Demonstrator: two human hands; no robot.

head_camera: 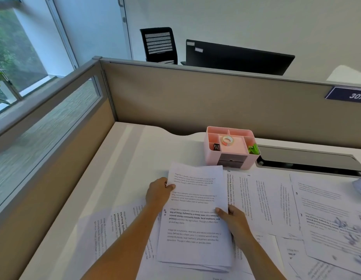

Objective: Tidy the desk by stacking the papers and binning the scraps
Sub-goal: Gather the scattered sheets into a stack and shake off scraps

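I have both hands pinching the stack (pixel 193 217), left hand (pixel 158 194) and right hand (pixel 231 217) at opposite edges; it looks light, floppy, slippery, so I'd keep gripping both sides.

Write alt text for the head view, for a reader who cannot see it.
Two hands hold a stack of printed papers over a white desk, left hand on its left edge, right hand on its right. Loose printed sheets lie around, and a pink organizer stands behind.

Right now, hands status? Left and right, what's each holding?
Left hand: grips the left edge of the stack of papers, thumb on top.
Right hand: grips the same stack's right edge, thumb on top.
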